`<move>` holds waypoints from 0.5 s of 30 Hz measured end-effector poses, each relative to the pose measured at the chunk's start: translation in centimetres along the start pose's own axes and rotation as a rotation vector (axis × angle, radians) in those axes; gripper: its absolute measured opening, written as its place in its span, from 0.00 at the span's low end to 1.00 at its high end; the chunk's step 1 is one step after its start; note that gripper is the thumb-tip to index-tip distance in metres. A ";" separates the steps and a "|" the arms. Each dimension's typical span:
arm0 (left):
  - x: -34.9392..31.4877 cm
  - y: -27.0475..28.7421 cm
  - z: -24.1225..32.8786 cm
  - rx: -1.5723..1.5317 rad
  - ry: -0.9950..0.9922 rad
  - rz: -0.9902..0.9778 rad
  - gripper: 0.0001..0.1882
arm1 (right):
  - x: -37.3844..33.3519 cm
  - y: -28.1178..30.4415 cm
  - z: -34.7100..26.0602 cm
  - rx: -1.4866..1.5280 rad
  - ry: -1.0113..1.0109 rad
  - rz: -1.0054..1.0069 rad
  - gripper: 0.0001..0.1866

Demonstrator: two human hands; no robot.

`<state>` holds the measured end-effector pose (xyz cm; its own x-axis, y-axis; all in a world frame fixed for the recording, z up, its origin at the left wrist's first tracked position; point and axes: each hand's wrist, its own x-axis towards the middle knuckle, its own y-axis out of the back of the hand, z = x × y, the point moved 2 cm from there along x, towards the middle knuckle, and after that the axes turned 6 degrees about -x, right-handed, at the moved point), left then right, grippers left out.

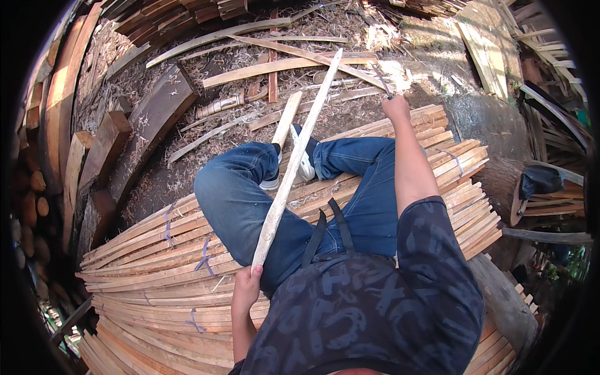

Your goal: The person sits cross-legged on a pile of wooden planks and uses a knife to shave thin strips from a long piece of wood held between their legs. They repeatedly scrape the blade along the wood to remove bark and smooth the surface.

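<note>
A long, pale wooden stick (299,159) slants across my lap and runs away from me to a tapered far end. My left hand (247,284) is closed round its near end, beside my left thigh. Out to the front right, my right hand (395,107) grips the dark handle of a knife (382,81), whose thin blade points away from me. That blade is apart from the stick and hard to make out against the bright ground. Between my feet, a shorter piece of wood (287,117) stands behind the stick.
I sit on tied bundles of wooden slats (144,256). Ahead, loose strips (281,64) lie on shavings-covered ground. A cylindrical tool (219,106) rests among them. Thick beams (156,112) stand at the left; a log (500,181) lies at the right.
</note>
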<state>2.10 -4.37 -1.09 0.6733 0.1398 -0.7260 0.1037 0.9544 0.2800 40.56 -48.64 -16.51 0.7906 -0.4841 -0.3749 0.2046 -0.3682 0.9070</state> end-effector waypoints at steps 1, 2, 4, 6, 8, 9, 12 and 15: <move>-0.4 -0.3 1.4 0.051 -0.015 0.025 0.28 | -2.1 -0.4 0.0 0.002 0.059 -0.006 0.18; -0.3 -0.3 1.6 0.041 -0.001 0.021 0.28 | -4.6 -1.3 0.4 0.020 0.191 0.029 0.19; 0.0 -0.5 1.7 0.030 0.005 0.023 0.28 | -8.7 -4.2 2.4 0.152 0.242 0.012 0.19; -0.1 -0.3 1.8 0.049 0.001 0.022 0.28 | -13.6 -5.9 3.4 0.450 0.241 0.002 0.17; -0.4 0.2 0.7 0.052 0.030 0.023 0.28 | -16.0 -6.5 2.5 0.638 0.295 -0.029 0.20; -0.5 0.2 0.0 0.041 0.028 0.030 0.28 | -16.5 -7.7 1.8 0.880 0.184 -0.168 0.20; 1.1 0.0 -0.9 0.125 0.029 0.038 0.30 | -20.2 -0.9 -2.6 1.383 0.236 -0.197 0.20; 1.7 -0.5 0.1 0.210 0.032 0.084 0.33 | -24.5 9.7 -6.0 1.745 0.685 -0.031 0.21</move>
<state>3.33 -4.64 -2.40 0.6625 0.2283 -0.7134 0.2004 0.8637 0.4625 26.69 -35.61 2.62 0.9531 -0.2642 0.1478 -0.1717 -0.8739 -0.4548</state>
